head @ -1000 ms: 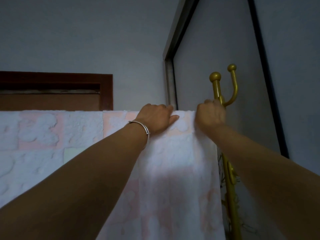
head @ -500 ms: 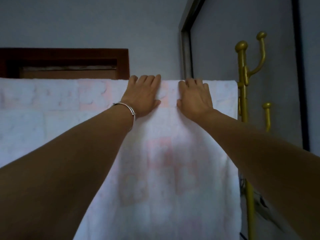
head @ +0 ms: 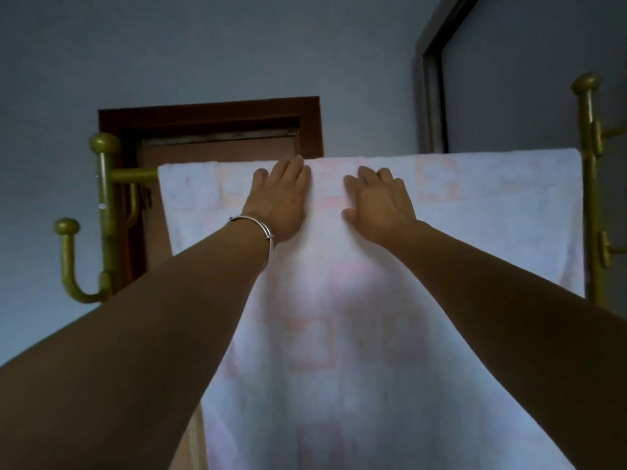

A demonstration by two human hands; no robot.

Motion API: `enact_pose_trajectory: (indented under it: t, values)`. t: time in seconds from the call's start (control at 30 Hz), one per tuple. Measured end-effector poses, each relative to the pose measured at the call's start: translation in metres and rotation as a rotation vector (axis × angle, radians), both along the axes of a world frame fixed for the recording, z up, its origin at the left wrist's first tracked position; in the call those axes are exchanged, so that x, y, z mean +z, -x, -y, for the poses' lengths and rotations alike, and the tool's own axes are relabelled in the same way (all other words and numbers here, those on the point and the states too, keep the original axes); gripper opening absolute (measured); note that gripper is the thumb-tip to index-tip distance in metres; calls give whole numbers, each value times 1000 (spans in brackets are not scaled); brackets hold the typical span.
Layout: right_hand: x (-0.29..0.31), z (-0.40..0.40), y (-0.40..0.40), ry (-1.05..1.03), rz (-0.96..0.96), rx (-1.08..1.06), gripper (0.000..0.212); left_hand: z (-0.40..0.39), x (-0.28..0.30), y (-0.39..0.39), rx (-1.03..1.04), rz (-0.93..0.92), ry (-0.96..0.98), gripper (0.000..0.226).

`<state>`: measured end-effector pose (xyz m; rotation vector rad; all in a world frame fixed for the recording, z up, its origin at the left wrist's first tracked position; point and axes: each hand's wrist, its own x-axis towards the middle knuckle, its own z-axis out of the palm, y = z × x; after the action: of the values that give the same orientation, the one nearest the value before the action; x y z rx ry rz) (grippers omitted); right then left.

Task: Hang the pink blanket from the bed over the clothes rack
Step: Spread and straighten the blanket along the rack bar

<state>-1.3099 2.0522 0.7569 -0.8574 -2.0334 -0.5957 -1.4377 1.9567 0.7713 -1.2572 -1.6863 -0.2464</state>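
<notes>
The pink-and-white patterned blanket (head: 475, 212) hangs draped over the top bar of the gold clothes rack (head: 105, 205), spanning from its left post to its right post (head: 589, 184). My left hand (head: 280, 201), with a silver bangle at the wrist, lies flat on the blanket just below the bar. My right hand (head: 380, 205) lies flat beside it, fingers spread. Neither hand grips the cloth. The bar itself is hidden under the blanket except for a short stub at the left.
Gold hooks stick out from both posts, one low at the left (head: 68, 259) and others at the right (head: 610, 245). Behind the rack is a dark wooden door frame (head: 210, 110). A grey wardrobe edge (head: 431, 96) stands at the right.
The view has shifted left, so the rack's left post and hook now show. My right hand went from pinching the blanket's right edge to lying flat beside my left hand.
</notes>
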Motion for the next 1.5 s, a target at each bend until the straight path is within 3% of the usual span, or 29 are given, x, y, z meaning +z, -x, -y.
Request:
enact_pose_trajectory:
  t: [0.27, 0.47, 0.67, 0.8, 0.9, 1.0, 1.2, 1.33, 1.5]
  values:
    - [12, 40, 62, -58, -73, 28, 47, 34, 2, 53, 16, 60, -93, 64]
    - [28, 51, 86, -220, -51, 24, 31, 48, 12, 73, 118, -13, -210, 42]
    - [46, 47, 85, -319, 47, 24, 31, 54, 33, 77, 84, -78, -162, 34]
    - [60, 48, 83, -309, 82, 54, 30, 55, 45, 74, 85, -75, -173, 30]
    - [75, 47, 86, -285, 5, 97, 33, 52, 61, 74, 179, -107, -228, 28]
    - [77, 42, 94, -225, -10, 121, 33, 42, 70, 75, 208, -13, -210, 27]
    - [64, 22, 82, -221, 6, 183, 28, 30, 56, 68, 53, 84, -131, 30]
    - [43, 15, 59, -258, 52, 124, 36, 20, 33, 58, -26, 69, -153, 37]
    - [22, 7, 28, -78, 54, -48, 65, 19, 13, 52, 14, 26, -206, 41]
